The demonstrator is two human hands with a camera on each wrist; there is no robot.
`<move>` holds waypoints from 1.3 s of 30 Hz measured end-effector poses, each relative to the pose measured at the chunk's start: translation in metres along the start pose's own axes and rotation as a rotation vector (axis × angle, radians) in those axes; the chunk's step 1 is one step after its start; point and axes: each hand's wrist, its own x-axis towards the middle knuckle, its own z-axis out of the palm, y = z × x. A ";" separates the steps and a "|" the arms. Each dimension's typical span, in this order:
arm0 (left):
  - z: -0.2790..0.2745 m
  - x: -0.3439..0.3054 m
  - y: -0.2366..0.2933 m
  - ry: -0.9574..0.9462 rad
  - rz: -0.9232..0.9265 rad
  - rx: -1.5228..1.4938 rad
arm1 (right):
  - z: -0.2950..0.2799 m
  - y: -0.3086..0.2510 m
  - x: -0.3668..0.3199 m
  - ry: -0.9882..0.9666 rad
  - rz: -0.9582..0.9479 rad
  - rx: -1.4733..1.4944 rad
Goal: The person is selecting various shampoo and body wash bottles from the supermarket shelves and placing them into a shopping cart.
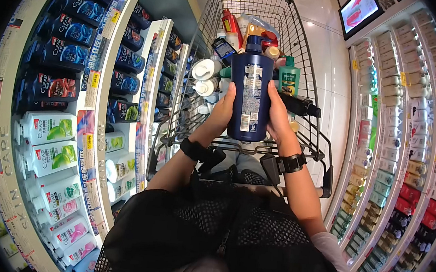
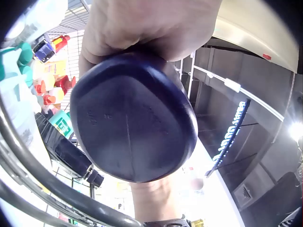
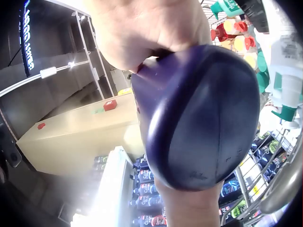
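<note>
A large dark navy pump bottle of shampoo (image 1: 251, 94) stands upright between both hands, its white-printed back label and barcode facing me. My left hand (image 1: 222, 107) grips its left side, thumb along the edge and fingers round behind. On the opposite side my right hand (image 1: 278, 115) grips it likewise. Most of the fingers are hidden behind the bottle in the head view. From below, the left wrist view shows the bottle's dark base (image 2: 132, 118) under the left hand (image 2: 147, 23). The right wrist view has the same base (image 3: 208, 123) beneath the right hand (image 3: 151, 28).
Behind the bottle is a wire shopping cart (image 1: 301, 36) with several toiletries, among them a green pump bottle (image 1: 289, 75) and a black item (image 1: 299, 105). Shelves of shampoo bottles (image 1: 68, 53) line the left; shelves of small packs (image 1: 387, 126) line the right.
</note>
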 end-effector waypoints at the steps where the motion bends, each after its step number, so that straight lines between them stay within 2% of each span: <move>1: -0.001 0.000 0.000 0.012 -0.010 0.026 | 0.000 0.000 0.001 0.000 0.001 -0.001; 6: -0.003 0.001 0.000 -0.039 0.025 0.040 | 0.001 0.000 0.002 0.051 0.042 0.055; 11: -0.004 0.003 -0.002 -0.024 -0.053 0.035 | 0.000 0.000 0.003 0.061 0.077 0.060; 16: -0.006 0.006 -0.006 -0.057 -0.012 0.068 | 0.003 -0.003 0.001 0.069 0.066 0.051; 30: -0.007 0.001 -0.004 -0.095 0.211 0.032 | 0.011 -0.013 -0.012 -0.156 -0.120 -0.061; 32: -0.008 0.002 -0.004 -0.001 0.233 0.128 | 0.009 -0.007 -0.007 -0.135 -0.158 -0.097; 36: -0.011 0.009 -0.012 0.061 0.228 0.194 | 0.016 0.004 -0.002 0.001 -0.277 -0.303; 38: -0.004 0.001 -0.003 -0.063 0.286 0.184 | 0.017 0.006 -0.005 0.102 -0.336 -0.454; 39: -0.005 0.001 0.001 -0.158 0.343 0.244 | 0.014 0.003 -0.005 0.151 -0.289 -0.383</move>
